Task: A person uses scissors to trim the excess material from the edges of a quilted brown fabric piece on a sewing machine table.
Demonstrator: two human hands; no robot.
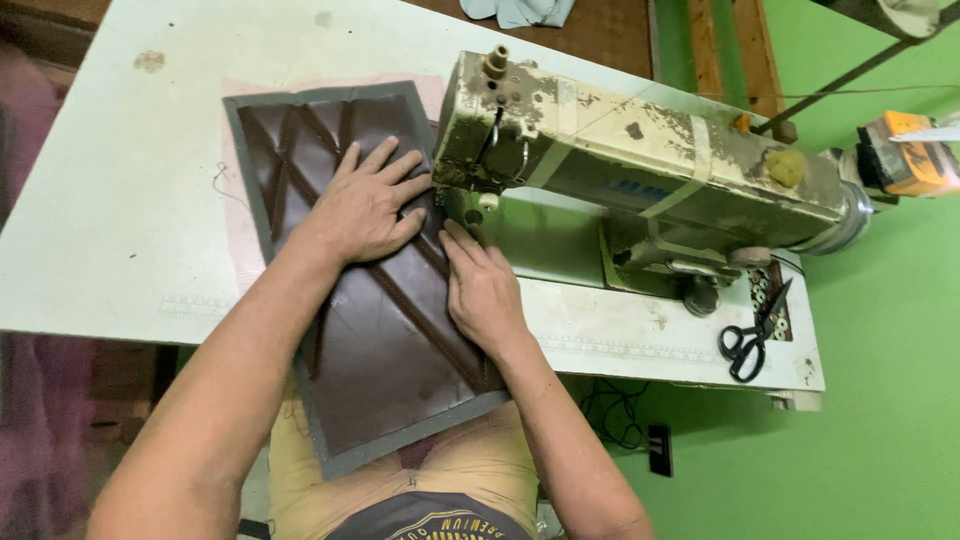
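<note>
Head view: pressing leather panel point(385, 330) flat, left hand point(365, 210) fingers spread, right hand point(483, 290) fingers together, risking needle point(474, 215) strike.

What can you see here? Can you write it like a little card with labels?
Place: white sewing table beside a green wall
Machine: worn cream sewing machine
Material: dark brown leather panel with stitched diagonal lines and a grey border, hanging over the table edge
Left hand: flat on the panel, fingers spread
Right hand: flat on the panel, fingertips close to the needle area
Tool: black scissors lying on the table to the right
</note>
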